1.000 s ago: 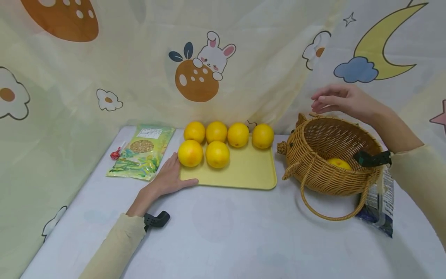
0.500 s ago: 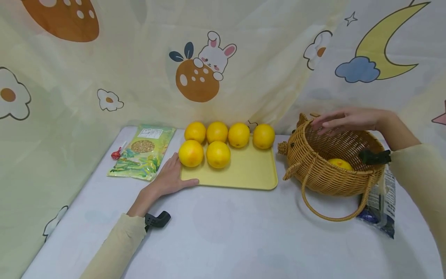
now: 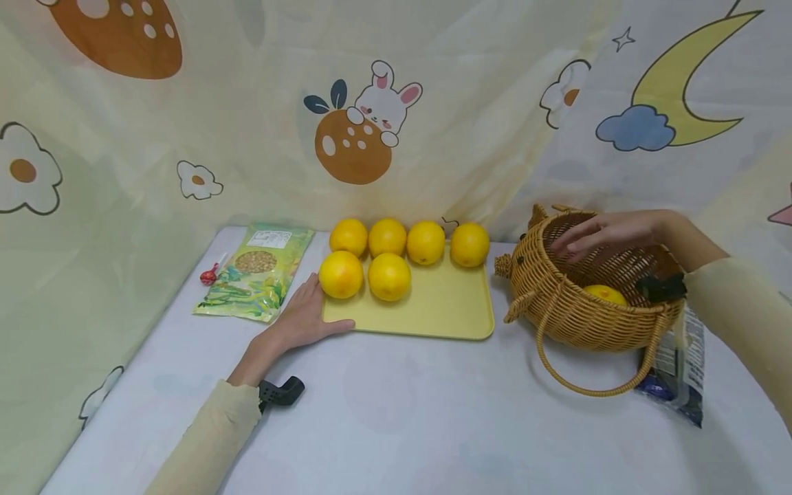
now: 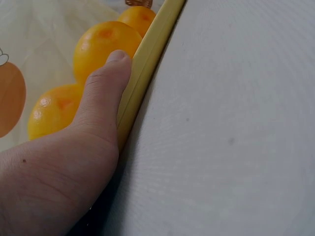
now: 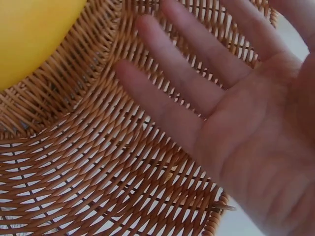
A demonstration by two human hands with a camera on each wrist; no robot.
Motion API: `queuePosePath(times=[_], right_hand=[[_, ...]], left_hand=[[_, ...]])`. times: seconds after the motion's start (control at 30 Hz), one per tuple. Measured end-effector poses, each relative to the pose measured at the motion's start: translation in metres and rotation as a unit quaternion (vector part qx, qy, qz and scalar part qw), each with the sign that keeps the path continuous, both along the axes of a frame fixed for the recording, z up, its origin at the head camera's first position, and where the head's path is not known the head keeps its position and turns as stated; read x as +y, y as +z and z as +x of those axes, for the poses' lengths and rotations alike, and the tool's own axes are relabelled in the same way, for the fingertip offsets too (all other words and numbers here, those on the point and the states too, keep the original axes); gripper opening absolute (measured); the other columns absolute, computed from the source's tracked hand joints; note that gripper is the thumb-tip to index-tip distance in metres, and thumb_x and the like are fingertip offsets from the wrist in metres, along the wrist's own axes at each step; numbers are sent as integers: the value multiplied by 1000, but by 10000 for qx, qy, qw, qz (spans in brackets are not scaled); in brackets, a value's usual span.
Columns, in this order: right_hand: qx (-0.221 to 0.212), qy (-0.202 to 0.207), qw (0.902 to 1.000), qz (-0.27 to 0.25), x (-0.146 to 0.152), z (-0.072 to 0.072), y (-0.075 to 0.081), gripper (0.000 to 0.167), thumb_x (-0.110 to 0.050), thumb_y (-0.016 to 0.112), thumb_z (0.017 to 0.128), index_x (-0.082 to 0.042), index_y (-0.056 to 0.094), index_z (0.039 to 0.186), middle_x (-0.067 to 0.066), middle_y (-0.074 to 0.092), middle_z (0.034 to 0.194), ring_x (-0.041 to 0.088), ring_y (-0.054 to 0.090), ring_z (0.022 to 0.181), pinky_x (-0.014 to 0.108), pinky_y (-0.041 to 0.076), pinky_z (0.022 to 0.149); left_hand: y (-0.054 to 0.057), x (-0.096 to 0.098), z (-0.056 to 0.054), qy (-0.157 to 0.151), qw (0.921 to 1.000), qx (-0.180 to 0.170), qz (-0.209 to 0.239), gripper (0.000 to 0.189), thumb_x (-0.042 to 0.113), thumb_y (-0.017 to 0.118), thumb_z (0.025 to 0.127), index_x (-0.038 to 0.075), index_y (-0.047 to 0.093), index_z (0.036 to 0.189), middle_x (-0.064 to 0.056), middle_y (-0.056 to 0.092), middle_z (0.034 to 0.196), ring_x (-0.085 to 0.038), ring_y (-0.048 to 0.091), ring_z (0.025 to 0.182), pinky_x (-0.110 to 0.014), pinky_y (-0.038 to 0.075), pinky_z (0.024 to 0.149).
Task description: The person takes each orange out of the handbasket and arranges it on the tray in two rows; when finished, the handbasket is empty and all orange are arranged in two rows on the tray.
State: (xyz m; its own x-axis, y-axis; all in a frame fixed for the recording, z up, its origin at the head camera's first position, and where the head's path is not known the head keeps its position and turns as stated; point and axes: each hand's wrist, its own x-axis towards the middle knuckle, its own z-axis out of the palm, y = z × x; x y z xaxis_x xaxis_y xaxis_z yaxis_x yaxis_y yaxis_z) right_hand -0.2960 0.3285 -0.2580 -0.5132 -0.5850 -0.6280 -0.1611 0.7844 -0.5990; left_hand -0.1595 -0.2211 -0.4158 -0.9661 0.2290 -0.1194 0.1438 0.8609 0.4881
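My left hand (image 3: 306, 320) rests at the near left corner of a yellow tray (image 3: 445, 309), thumb along the front rim and fingers straight along the left side. Several oranges (image 3: 387, 277) sit on the tray, most in a back row and two in front. My right hand (image 3: 609, 234) reaches into the mouth of a wicker basket (image 3: 588, 323) shaped like a pig, its fingers spread and holding nothing. In the right wrist view those fingers lie over the woven inner wall, apart from one orange (image 5: 34, 39) at the basket's bottom.
A green and yellow packet (image 3: 256, 271) lies left of the tray, with a red lollipop (image 3: 209, 276) beside it. Partly under the basket is a dark blue and silver packet (image 3: 677, 371). The basket's handle (image 3: 597, 392) hangs forward onto the table. A printed curtain (image 3: 464, 137) hangs behind.
My right hand has come down from above the basket into its mouth, fingers spreading apart. The left hand, the tray and the oranges have stayed put.
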Motion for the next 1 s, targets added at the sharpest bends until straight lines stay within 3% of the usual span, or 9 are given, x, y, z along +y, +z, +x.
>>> queuePosePath(times=[0.23,0.3,0.43,0.53,0.67,0.83,1.0], right_hand=[[-414,-135,9989,150,-1,-3,-5,53,-31,41,104,-6,33,151,25,27,157,44,33,142,63,37,109],[-723,-185,9964,394,-1,-3,-7,57,-34,42,104,-6,29,152,25,24,158,48,25,144,65,35,108],[-1470,-392,9842,905,-2,1,-15,70,-38,46,102,-3,17,155,28,16,159,51,17,145,61,44,102],[-1864,-505,9753,1077,-4,3,-20,74,-37,49,101,-2,13,155,27,21,158,42,35,139,45,55,84],[-2178,-393,9703,976,-6,4,-22,67,-30,48,102,-4,17,155,16,39,152,24,50,121,31,50,67],[-2515,-246,9628,956,-13,7,-24,60,-24,51,100,-8,27,153,11,43,148,26,56,119,40,58,78],[-2522,-207,9610,1114,-19,9,-26,55,-25,55,98,-10,38,148,13,46,145,28,54,122,50,56,87]], left_hand=[[-1,-1,0,-17,10000,47,26,123,77,59,76,5,-1,156,-17,-2,164,-36,-3,152,-54,5,123],[-1,-1,0,-11,10000,35,32,123,77,59,76,6,-1,156,-17,-2,164,-36,-3,152,-54,5,124],[-1,0,0,10,10000,2,16,123,76,59,76,6,-1,156,-16,-2,165,-35,-3,152,-53,5,124],[-1,0,0,6,10000,-6,4,122,76,59,76,6,-1,156,-16,-2,164,-35,-3,152,-53,5,124],[0,1,1,-2,10000,-6,7,122,75,60,77,6,-1,156,-16,-2,165,-35,-3,152,-53,5,124],[1,1,2,3,10000,-23,0,122,75,60,76,6,-1,156,-16,-2,165,-35,-3,152,-54,5,124],[2,1,2,3,10000,2,31,122,74,61,76,5,0,156,-17,-1,164,-36,-3,152,-54,5,124]])
